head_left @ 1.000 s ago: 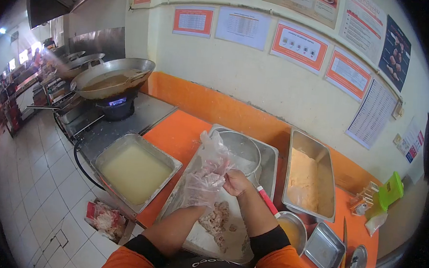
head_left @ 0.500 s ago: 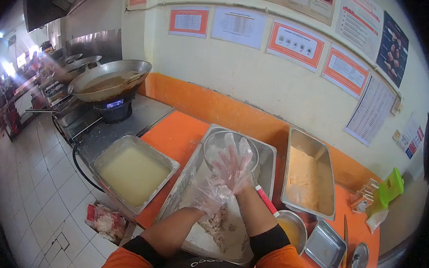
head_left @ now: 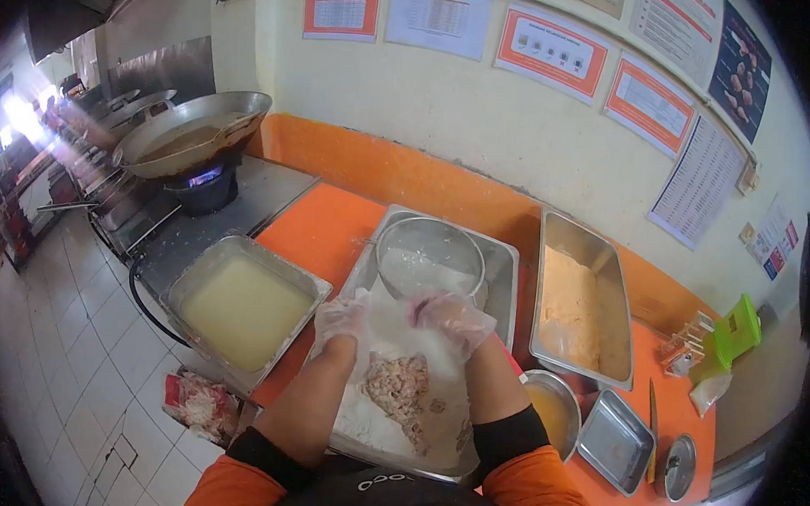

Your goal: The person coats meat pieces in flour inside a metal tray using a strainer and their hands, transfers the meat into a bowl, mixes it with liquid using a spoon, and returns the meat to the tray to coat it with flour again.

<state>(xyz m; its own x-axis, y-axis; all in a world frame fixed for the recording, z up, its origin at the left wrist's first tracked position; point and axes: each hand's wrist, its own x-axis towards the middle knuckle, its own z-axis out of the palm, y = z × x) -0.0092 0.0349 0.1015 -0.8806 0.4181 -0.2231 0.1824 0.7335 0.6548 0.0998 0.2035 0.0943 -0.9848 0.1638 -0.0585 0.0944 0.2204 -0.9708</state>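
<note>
Both hands wear clear plastic gloves and are apart over a metal tray (head_left: 511,301) of white flour. My left hand (head_left: 344,316) is at the tray's left side, its fingers curled and partly hidden by the glove. My right hand (head_left: 452,321) is over the flour near the middle, blurred, so its grip is unclear. Between my forearms, floured meat pieces (head_left: 397,389) lie in a heap on the flour (head_left: 366,427). Behind my hands, a round sieve (head_left: 431,255) rests in the back of the tray.
Left of the tray is a pan of pale liquid (head_left: 248,310); beyond it, a wok (head_left: 189,138) sits over a lit burner. To the right are a deep pan of orange powder (head_left: 573,305), a bowl (head_left: 551,410), a small empty tray (head_left: 616,442) and a knife (head_left: 653,426).
My hands were together with the glove being pulled over my right hand. Now they have separated and lowered toward the flour, both gloved. The view has shifted slightly.
</note>
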